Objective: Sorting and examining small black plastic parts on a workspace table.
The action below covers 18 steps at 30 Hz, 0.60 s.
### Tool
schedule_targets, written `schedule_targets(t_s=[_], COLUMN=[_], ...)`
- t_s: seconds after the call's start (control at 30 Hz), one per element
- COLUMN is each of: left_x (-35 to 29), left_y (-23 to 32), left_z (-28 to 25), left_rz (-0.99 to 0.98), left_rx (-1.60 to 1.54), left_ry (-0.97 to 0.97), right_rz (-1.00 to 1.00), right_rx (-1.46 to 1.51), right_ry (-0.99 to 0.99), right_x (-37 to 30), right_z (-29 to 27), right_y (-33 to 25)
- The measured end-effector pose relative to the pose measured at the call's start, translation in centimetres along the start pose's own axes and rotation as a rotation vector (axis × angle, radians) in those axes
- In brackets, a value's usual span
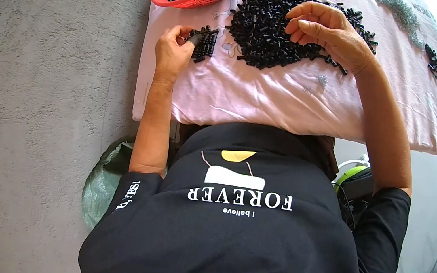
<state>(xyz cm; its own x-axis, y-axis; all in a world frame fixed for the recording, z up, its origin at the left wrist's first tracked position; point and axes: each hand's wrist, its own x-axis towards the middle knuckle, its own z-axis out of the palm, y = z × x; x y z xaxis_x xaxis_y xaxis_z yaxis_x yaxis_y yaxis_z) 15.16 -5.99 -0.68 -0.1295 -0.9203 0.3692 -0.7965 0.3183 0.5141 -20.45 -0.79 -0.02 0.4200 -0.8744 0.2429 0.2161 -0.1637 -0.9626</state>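
Note:
At the table's left side, my left hand (pixel 173 52) is closed on the edge of a black grid-like block (pixel 206 44) made up of rows of small black parts. A dark covering shows on its thumb. Over the right part of a big pile of small black tubular parts (pixel 267 25) hovers my right hand (pixel 330 34). Its fingers are curled in toward the thumb, and anything between the tips is too small to make out. Beyond my left hand stands a red perforated plastic basket (pixel 194 2), holding more of the black parts.
A pale pink cloth (pixel 260 100) covers the table. Small clear or silvery pieces (pixel 400 16) lie at the far right, with a few (pixel 321 81) nearer me. A small black cluster (pixel 434 65) sits by the right edge. On the floor at left is a green plastic bag (pixel 100 186).

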Motion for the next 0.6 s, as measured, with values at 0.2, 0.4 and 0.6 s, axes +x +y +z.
schedule_targets(t_s=[0.2, 0.4, 0.6], left_x=[-0.1, -0.7, -2.5], left_y=[0.0, 4.7, 10.4], left_z=[0.4, 1.2, 3.2], left_rz=[-0.007, 0.154, 0.395], left_rx=[0.101, -0.079, -0.274], left_ry=[0.049, 0.047, -0.275], right_rz=[-0.005, 0.014, 0.033], right_rx=[-0.045, 0.012, 0.020], right_ry=[0.061, 0.125, 0.222], right_x=[0.2, 0.1, 0.8], right_z=[-0.1, -0.8, -1.9], right_y=[0.1, -0.1, 1.0])
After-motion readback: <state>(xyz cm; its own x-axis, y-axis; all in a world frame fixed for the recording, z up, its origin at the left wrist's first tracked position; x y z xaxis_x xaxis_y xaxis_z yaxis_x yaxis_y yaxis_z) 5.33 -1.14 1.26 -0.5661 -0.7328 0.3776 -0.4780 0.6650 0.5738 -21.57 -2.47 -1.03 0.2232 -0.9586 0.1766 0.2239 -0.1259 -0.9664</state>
